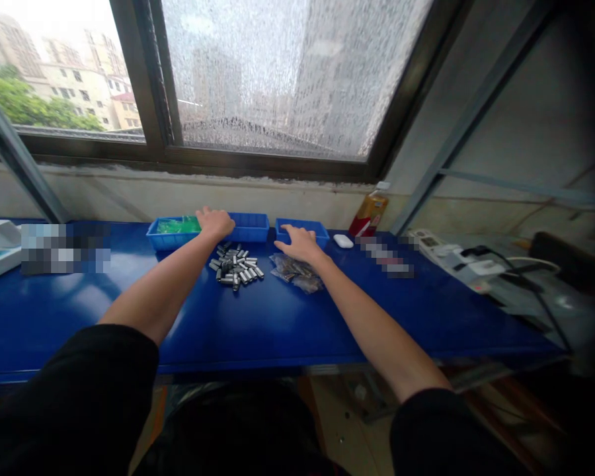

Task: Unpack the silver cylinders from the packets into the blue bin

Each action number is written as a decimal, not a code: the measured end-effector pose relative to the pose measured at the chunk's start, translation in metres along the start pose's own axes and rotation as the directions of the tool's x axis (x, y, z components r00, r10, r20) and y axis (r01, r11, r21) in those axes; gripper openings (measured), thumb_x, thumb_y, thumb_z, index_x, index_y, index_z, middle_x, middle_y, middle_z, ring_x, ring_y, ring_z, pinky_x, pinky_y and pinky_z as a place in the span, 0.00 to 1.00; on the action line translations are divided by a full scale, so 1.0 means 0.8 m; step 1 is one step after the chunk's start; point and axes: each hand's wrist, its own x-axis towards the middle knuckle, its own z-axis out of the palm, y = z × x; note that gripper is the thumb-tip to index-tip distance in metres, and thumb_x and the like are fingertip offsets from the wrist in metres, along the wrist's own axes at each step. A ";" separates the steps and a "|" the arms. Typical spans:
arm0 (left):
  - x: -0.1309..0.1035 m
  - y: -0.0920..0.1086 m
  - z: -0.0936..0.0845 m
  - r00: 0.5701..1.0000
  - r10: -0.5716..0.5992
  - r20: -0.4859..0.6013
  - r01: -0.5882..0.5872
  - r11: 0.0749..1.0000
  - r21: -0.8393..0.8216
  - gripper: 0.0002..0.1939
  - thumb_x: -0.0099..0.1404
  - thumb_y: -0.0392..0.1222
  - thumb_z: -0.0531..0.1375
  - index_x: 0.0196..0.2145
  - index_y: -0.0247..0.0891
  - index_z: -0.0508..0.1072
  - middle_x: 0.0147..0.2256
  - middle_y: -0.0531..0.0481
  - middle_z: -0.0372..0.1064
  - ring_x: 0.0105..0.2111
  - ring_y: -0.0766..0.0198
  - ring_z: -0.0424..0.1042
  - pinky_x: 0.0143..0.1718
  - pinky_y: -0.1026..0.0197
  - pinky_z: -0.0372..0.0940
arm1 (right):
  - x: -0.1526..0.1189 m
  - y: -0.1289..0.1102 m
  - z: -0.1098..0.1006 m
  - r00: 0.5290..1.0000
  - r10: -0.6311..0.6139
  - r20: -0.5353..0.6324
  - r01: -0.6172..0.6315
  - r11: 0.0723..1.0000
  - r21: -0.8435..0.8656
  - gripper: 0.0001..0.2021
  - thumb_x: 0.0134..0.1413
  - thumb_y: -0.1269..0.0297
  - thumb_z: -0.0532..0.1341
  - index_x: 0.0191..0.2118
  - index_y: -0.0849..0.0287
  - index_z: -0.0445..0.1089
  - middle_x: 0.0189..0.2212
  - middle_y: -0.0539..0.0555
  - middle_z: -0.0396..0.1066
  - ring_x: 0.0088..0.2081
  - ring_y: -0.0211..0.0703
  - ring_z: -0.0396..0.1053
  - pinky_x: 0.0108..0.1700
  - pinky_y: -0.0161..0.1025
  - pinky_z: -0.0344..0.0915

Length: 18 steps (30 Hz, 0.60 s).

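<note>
My left hand (217, 223) rests over the place where a blue bin (159, 241) with green plastic packets (178, 226) meets a second blue bin (252, 228). Its fingers look apart, though their tips are partly hidden. Over the near edge of a third blue bin (320, 230), my right hand (300, 244) is open with thumb and index finger spread. Just below it lie clear plastic bags of small parts (300, 274). Between my forearms is a loose pile of short silvery metal cylinders (238, 266).
An amber drink bottle (371, 210) and a small white case (343, 241) stand at the back right of the blue table (258, 330). Power strips (456, 261) with cables lie at the far right. White equipment (0, 254) sits at the left, and a window runs behind.
</note>
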 end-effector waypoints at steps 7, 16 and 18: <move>-0.017 -0.010 -0.008 0.993 0.101 0.067 -0.102 0.995 0.021 0.24 0.55 0.43 0.50 0.46 0.29 0.71 0.48 0.29 0.66 0.51 0.40 0.59 0.46 0.40 0.57 | 0.003 -0.025 -0.005 0.998 -0.059 -0.009 0.058 0.997 -0.058 0.32 0.51 0.43 0.51 0.60 0.47 0.50 0.46 0.58 0.70 0.48 0.59 0.65 0.47 0.56 0.52; -0.021 -0.019 -0.018 0.956 0.255 0.147 -0.262 0.965 0.026 0.26 0.60 0.49 0.48 0.45 0.28 0.73 0.45 0.31 0.69 0.48 0.46 0.64 0.50 0.52 0.57 | -0.007 -0.028 -0.003 0.993 -0.114 -0.021 0.112 0.992 -0.051 0.29 0.53 0.44 0.49 0.58 0.52 0.55 0.45 0.60 0.69 0.46 0.58 0.65 0.46 0.56 0.54; -0.015 -0.028 -0.035 0.952 0.266 0.150 -0.273 0.962 0.024 0.29 0.60 0.56 0.47 0.50 0.34 0.70 0.50 0.35 0.65 0.51 0.46 0.62 0.51 0.51 0.56 | -0.009 -0.026 -0.002 0.993 -0.113 -0.036 0.112 0.993 -0.043 0.27 0.55 0.45 0.48 0.57 0.52 0.56 0.47 0.60 0.68 0.48 0.58 0.63 0.46 0.54 0.55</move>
